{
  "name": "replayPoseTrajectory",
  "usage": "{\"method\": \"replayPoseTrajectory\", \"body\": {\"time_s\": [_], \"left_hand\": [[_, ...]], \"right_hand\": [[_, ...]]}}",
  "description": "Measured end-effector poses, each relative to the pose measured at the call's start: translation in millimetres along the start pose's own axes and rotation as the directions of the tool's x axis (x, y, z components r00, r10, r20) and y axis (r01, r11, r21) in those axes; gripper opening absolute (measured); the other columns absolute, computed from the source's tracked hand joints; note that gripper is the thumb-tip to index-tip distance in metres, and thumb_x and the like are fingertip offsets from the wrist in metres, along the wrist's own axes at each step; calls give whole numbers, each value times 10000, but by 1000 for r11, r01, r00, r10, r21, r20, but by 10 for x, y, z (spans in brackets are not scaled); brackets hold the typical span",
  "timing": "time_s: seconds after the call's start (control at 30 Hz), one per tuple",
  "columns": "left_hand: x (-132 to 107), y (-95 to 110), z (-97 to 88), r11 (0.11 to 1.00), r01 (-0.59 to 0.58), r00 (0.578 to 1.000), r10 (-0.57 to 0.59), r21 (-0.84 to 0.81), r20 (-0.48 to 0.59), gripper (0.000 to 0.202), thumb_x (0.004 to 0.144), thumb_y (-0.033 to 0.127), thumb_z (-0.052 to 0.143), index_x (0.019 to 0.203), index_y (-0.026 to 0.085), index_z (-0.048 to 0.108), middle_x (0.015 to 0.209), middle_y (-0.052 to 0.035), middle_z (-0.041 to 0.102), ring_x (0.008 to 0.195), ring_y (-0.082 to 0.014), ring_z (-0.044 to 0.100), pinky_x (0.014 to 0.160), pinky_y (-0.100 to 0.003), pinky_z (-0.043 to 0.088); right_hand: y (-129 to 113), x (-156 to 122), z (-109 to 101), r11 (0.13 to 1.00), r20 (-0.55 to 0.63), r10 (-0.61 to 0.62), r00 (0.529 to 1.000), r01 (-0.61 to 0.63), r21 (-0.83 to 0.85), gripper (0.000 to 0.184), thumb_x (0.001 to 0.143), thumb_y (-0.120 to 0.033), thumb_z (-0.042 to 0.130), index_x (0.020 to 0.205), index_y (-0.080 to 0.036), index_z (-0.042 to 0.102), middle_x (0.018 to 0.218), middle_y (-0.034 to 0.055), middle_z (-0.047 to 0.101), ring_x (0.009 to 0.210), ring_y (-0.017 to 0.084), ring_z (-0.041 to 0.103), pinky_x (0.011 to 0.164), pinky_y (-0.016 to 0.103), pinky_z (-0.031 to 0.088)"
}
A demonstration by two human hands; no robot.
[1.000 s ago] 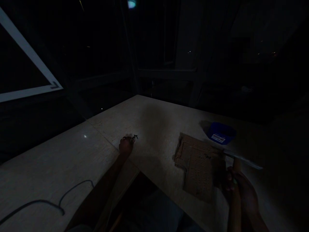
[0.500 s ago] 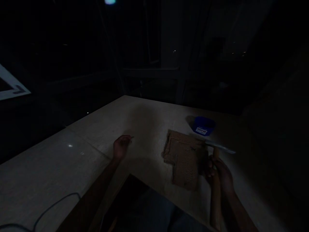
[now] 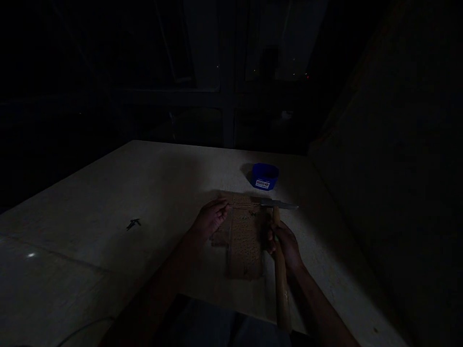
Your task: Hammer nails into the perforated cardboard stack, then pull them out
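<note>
My right hand (image 3: 287, 243) is wrapped round the wooden handle of a hammer (image 3: 282, 289), whose long metal head points sideways over the right edge of a brown cardboard piece (image 3: 246, 246). Many small holes or dents mark the cardboard, and a few dark bits lie on it. My left hand (image 3: 211, 219) is closed in a pinch at the cardboard's upper left. A thin dark nail, hardly visible in the dim light, is between its fingertips. Farther left on the table lies a small heap of dark nails (image 3: 133, 223).
Behind the cardboard stands a blue plastic tub (image 3: 265, 177) with a white label. The pale table (image 3: 162, 168) ends at a dark window frame, and a wall (image 3: 361, 159) rises along its right side. A cable (image 3: 87, 328) lies at the lower left.
My left hand has moved right, from bare table to the cardboard, with the nail. The view has turned right, so tub and cardboard appear farther left. My right hand still grips the hammer.
</note>
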State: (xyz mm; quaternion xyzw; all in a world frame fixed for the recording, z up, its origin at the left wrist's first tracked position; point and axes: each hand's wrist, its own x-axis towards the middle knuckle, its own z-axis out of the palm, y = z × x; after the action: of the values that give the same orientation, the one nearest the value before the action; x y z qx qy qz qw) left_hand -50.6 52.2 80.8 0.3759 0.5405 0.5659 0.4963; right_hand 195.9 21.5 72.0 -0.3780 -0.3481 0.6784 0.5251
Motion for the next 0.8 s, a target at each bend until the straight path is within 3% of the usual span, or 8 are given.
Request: {"method": "replayPoseTrajectory", "body": {"time_s": [0.13,0.23,0.33,0.8], "left_hand": [[34,-107,274,973,-140,990,135,186,39,225,799,314,746,970,169,728,953,-91,772,883,-215,736,788,-341,594],[65,-196,405,872,-315,946,254,375,203,152,836,282,695,951,199,748,986,-63,782,942,-213,727,877,-350,579],[102,-278,458,789,-414,892,253,454,374,155,881,259,644,978,228,760,1002,-37,788,959,-202,726,918,-345,569],[105,-360,417,803,-391,899,228,449,374,158,915,267,613,953,244,765,957,-2,790,907,-183,731,868,-303,580]], "right_hand": [[24,17,-13,1000,-24,-6,1000,5,-8,322,758,-450,783,826,-199,594,572,-50,583,348,86,426,332,221,398],[28,17,-13,1000,-47,6,999,-7,-24,311,771,-454,771,829,-197,606,572,-47,587,349,86,432,333,217,396],[35,18,-12,999,-59,24,998,-26,-38,310,777,-461,761,831,-193,613,561,-51,580,346,83,430,331,208,380],[43,23,-10,997,-57,61,997,-64,-53,254,801,-411,723,859,-194,604,564,-56,580,354,77,435,357,202,362]]}}
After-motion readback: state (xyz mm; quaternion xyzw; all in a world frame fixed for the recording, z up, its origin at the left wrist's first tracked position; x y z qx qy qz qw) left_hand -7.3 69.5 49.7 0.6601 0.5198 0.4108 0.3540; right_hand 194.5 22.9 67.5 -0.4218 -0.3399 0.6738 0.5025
